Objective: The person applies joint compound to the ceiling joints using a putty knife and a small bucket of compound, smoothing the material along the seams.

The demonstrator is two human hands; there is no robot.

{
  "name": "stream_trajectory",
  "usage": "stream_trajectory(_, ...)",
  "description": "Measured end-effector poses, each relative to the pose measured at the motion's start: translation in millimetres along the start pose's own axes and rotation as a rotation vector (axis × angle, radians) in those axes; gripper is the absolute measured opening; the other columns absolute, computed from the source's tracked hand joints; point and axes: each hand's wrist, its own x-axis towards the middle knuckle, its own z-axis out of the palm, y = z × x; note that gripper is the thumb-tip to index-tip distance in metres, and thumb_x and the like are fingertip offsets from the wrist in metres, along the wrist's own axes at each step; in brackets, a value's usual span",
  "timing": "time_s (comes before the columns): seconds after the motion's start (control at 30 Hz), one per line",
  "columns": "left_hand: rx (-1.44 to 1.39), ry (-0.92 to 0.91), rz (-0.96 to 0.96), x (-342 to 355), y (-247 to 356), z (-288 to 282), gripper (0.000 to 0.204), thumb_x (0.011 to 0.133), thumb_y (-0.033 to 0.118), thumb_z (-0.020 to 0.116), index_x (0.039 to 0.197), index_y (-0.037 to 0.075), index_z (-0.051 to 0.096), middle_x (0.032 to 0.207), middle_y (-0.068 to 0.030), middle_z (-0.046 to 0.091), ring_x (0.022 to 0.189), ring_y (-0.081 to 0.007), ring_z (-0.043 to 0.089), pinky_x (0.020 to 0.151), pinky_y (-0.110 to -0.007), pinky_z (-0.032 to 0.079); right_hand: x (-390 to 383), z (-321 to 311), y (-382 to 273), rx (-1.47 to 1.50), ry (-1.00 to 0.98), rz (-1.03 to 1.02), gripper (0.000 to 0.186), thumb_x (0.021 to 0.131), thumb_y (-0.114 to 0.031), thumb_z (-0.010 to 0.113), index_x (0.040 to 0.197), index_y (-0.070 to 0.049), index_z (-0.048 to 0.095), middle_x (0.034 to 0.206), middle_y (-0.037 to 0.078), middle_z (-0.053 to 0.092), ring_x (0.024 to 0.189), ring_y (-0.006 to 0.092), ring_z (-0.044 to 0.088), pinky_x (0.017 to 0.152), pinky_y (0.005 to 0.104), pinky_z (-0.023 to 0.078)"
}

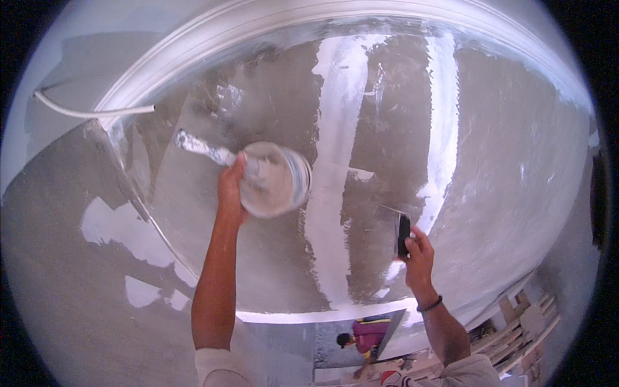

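My left hand [230, 190] is raised and grips a round pan of white putty [276, 179] by its rim, together with a putty-smeared flat blade [205, 149] that sticks out to the upper left. My right hand [418, 251] holds a putty knife with a black handle [403, 234], its metal blade pressed edge-on against the grey plastered ceiling [509, 161]. Wet white putty stripes [335, 129] run across the grey surface between and above the two hands. A dark band sits on my right wrist.
A white moulding [271, 26] curves along the top edge of the ceiling, and a white cable [84, 113] hangs out at the left. Far below, a person in a purple top [364, 337] crouches on the floor, with wooden planks [516, 335] stacked to the right.
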Motion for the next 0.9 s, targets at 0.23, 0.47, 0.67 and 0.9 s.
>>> stream_trajectory(0.23,-0.052,0.141,-0.361,-141,-92,-4,0.043,0.085,0.03,0.065,0.113,-0.003,0.057,0.102,-0.0123,0.063,0.09,-0.0216,0.063,0.082,-0.035,0.051,-41,-43,21,-0.119,-0.114,0.255,0.024,0.089,-0.012,0.059,0.11,-0.002,0.057,0.091,0.005,0.062,0.069,0.0104,0.06,0.051,0.0252,0.054)
stream_trajectory(0.47,-0.024,0.139,-0.629,-241,-129,21,0.044,0.085,0.028,0.066,0.117,-0.001,0.058,0.1,-0.0076,0.064,0.091,-0.0174,0.061,0.083,-0.033,0.048,-53,-5,39,0.074,-0.491,0.558,0.036,0.095,-0.025,0.052,0.118,0.003,0.052,0.097,0.013,0.063,0.077,0.0135,0.059,0.062,0.0214,0.053)
stream_trajectory(0.67,0.018,0.024,-0.674,-286,-140,18,0.042,0.084,0.029,0.067,0.114,0.0,0.061,0.098,-0.006,0.064,0.087,-0.0139,0.059,0.081,-0.029,0.046,-79,13,69,0.454,-0.529,0.921,0.039,0.094,-0.021,0.053,0.124,0.003,0.046,0.1,0.016,0.061,0.077,0.0168,0.06,0.057,0.0246,0.056)
stream_trajectory(0.9,-0.087,0.026,-0.682,-333,-180,14,0.049,0.085,0.037,0.063,0.12,0.002,0.058,0.111,-0.0096,0.061,0.105,-0.0165,0.053,0.093,-0.032,0.04,-109,12,115,0.186,-0.635,1.058,0.029,0.094,-0.017,0.052,0.119,-0.002,0.05,0.102,0.015,0.061,0.087,0.0197,0.061,0.069,0.0296,0.055)
